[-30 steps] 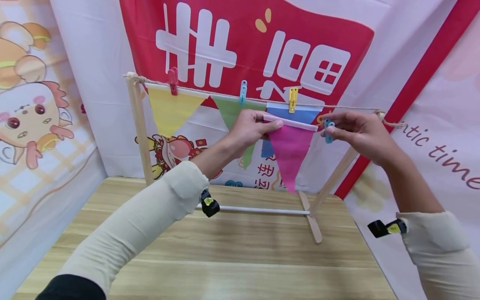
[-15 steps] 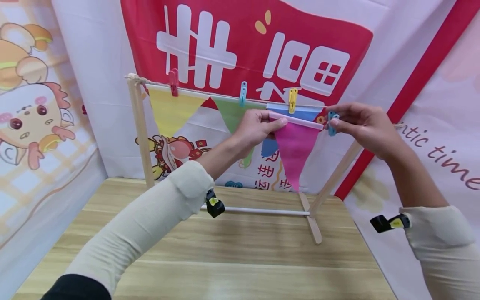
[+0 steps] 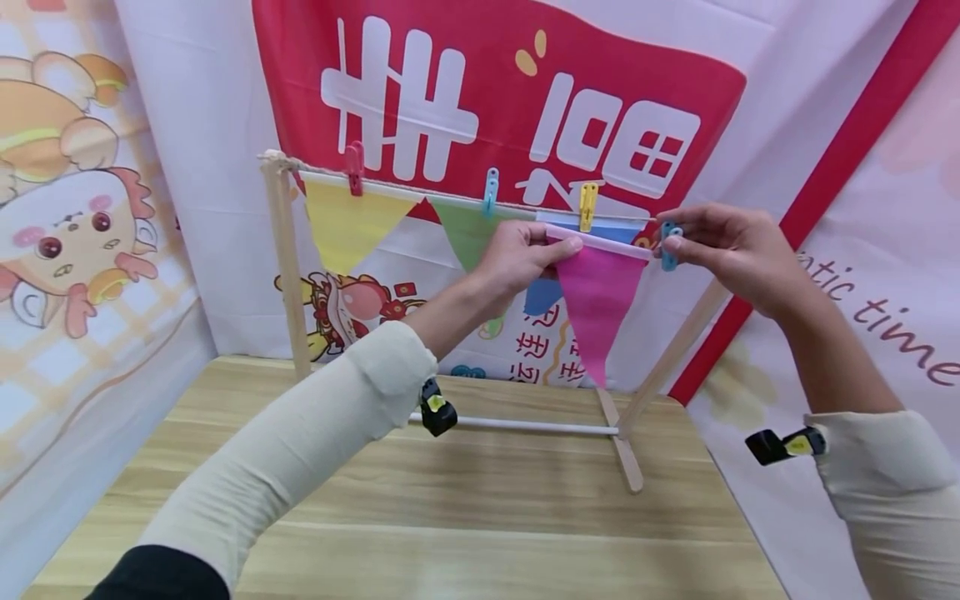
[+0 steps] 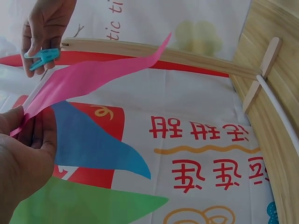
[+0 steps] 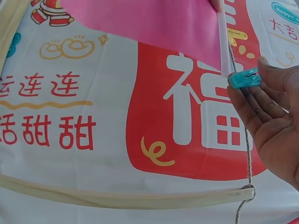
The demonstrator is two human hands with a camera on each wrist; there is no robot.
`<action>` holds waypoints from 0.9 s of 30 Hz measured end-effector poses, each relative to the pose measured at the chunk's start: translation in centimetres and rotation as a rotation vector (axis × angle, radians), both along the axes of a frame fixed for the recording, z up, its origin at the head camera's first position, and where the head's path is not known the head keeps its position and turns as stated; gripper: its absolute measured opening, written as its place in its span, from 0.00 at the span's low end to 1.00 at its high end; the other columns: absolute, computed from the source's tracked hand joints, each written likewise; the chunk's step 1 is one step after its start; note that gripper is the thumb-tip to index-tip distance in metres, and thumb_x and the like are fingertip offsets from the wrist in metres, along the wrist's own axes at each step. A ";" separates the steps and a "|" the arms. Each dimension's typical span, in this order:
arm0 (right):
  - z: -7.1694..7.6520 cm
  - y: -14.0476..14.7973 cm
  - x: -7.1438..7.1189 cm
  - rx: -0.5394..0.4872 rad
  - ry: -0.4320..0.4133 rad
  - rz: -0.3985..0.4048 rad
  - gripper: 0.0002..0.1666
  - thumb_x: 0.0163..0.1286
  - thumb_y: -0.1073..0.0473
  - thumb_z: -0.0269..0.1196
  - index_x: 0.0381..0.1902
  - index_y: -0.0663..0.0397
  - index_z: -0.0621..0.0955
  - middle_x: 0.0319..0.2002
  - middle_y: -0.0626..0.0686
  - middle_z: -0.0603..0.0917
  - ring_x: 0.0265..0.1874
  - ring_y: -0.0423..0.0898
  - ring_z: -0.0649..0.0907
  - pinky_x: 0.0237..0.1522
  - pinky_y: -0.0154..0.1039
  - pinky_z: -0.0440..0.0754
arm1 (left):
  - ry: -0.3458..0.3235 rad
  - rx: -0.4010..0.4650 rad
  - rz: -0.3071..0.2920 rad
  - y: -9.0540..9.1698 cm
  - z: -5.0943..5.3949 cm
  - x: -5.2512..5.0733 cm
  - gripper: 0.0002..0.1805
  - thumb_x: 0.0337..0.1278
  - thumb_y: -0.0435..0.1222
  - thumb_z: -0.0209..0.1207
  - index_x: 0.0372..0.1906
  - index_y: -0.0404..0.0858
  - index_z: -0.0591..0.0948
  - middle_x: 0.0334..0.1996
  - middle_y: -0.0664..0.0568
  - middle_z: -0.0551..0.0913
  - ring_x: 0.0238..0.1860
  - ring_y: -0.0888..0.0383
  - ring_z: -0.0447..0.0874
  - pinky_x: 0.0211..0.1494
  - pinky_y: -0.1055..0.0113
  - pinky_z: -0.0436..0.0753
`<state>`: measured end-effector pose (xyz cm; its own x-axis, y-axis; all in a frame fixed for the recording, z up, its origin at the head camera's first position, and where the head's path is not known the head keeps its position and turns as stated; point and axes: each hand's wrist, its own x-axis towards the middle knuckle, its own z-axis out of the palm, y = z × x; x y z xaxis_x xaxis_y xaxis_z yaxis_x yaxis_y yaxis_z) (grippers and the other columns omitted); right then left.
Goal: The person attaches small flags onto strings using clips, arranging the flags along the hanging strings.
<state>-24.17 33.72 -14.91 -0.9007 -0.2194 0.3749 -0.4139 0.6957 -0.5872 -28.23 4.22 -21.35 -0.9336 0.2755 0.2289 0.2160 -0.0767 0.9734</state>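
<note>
My left hand pinches the white top edge of a pink pennant near its left corner. The pennant hangs point down in front of a blue pennant. At its right corner, my right hand holds a light-blue clothespin between thumb and fingers. The pin is beside the pennant's end and close to the string; whether it touches either is unclear. Along the string, a red clothespin holds a yellow pennant, another blue clothespin a green pennant, and a yellow clothespin the blue one.
The string runs between two wooden posts, the left post and the right post. A white rod joins them low down, and a wooden foot rests on the wood-grain table. A printed cloth hangs behind.
My left hand has shifted the pink pennant slightly right. My right hand has risen with the clothespin, bringing it nearer the string and the pennant's right corner.
</note>
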 end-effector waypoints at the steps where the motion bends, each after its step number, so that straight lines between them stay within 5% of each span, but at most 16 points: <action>1: 0.1 0.0 0.0 0.001 0.001 -0.002 0.28 0.82 0.49 0.72 0.74 0.49 0.85 0.47 0.31 0.93 0.46 0.33 0.93 0.46 0.24 0.90 | 0.001 0.003 -0.002 0.1 0.0 0.0 0.20 0.77 0.42 0.72 0.65 0.38 0.90 0.52 0.44 0.96 0.49 0.50 0.98 0.67 0.51 0.93; 14: 1.1 0.3 -0.4 -0.061 0.050 -0.016 0.30 0.80 0.50 0.74 0.74 0.50 0.85 0.49 0.30 0.92 0.47 0.32 0.91 0.45 0.22 0.89 | -0.019 0.011 -0.004 2.0 -0.1 0.2 0.19 0.78 0.42 0.72 0.64 0.37 0.90 0.53 0.44 0.96 0.49 0.51 0.98 0.61 0.60 0.95; 20: 1.6 0.6 -0.7 -0.103 0.061 -0.021 0.29 0.80 0.51 0.74 0.74 0.51 0.85 0.48 0.31 0.92 0.47 0.32 0.91 0.46 0.21 0.88 | -0.018 0.041 0.002 3.2 -0.5 0.1 0.19 0.78 0.42 0.72 0.64 0.37 0.91 0.51 0.44 0.96 0.47 0.53 0.98 0.63 0.56 0.95; 27: 1.8 0.9 -1.1 -0.183 0.059 -0.026 0.27 0.80 0.54 0.74 0.73 0.51 0.85 0.48 0.33 0.92 0.48 0.32 0.92 0.47 0.21 0.88 | -0.029 0.088 0.023 4.4 -0.8 0.0 0.19 0.77 0.42 0.73 0.64 0.38 0.91 0.50 0.45 0.97 0.46 0.53 0.98 0.53 0.66 0.96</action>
<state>-25.29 34.59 -13.09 -0.8807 -0.1195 0.4583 -0.4340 0.5907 -0.6802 -28.26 8.59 -22.15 -0.9462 0.2338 0.2238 0.1901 -0.1579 0.9690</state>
